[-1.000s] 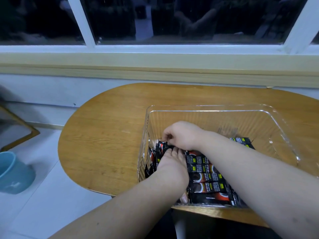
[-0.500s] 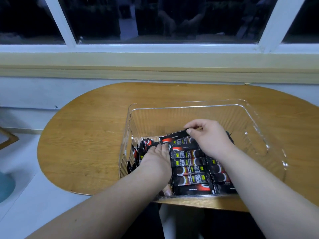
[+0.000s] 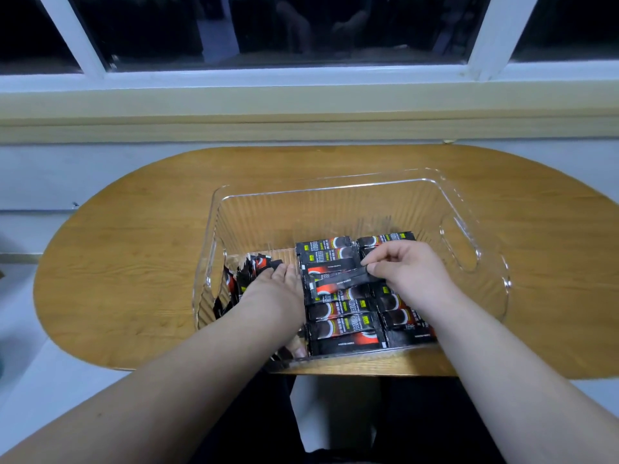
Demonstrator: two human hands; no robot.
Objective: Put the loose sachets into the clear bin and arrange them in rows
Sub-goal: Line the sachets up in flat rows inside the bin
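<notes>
A wooden counter [image 3: 127, 262] carries a clear bin [image 3: 335, 212]. Inside, at its left, the left hand [image 3: 271, 289], fingers straight, presses against upright sachets [image 3: 241, 277]. Flat sachets [image 3: 345, 329] lie in two rows at the centre. The right hand [image 3: 412, 269] pinches one black sachet [image 3: 338, 280] above them.

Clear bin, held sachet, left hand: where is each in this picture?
Clear bin [image 3: 335, 212], head view, far wall.
Held sachet [image 3: 341, 280], head view, black middle.
Left hand [image 3: 271, 289], head view, back of hand.
</notes>
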